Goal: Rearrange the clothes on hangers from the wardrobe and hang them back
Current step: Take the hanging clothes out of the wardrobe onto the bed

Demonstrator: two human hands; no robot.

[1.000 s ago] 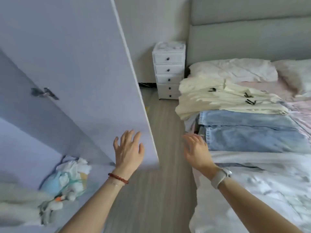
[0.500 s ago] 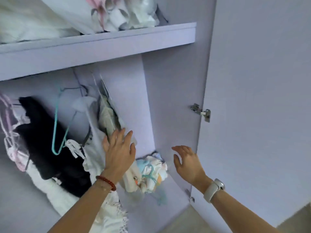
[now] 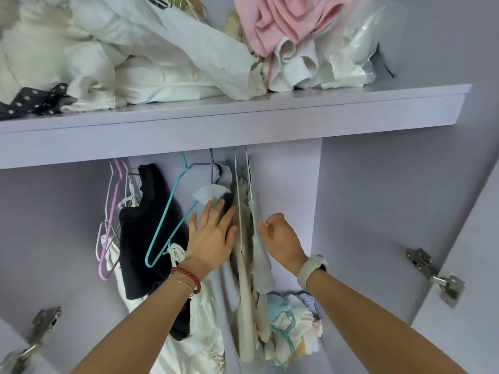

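Note:
Inside the lilac wardrobe, clothes hang under a shelf (image 3: 243,122). A black top (image 3: 143,228) hangs at the left beside a bare teal hanger (image 3: 172,217) and pink and white hangers (image 3: 109,228). Pale beige and grey garments (image 3: 249,255) hang edge-on in the middle. My left hand (image 3: 213,236) lies flat with spread fingers against the dark cloth just left of those garments. My right hand (image 3: 280,238) has its fingers curled and pinches the grey garment's edge on the right side. A white lacy garment (image 3: 205,319) hangs below my left forearm.
The shelf carries a heap of white cloth (image 3: 121,49), a pink garment (image 3: 280,20), a plastic bag (image 3: 356,49) and a dotted dark cloth (image 3: 29,103). A bundle of small pastel clothes (image 3: 294,322) lies low at the right. Door hinges (image 3: 437,276) stand on both sides.
My view has swung from the bed to the wardrobe and risen to the shelf. Both hands have moved up to the hanging garments, and my right hand has closed on the grey one.

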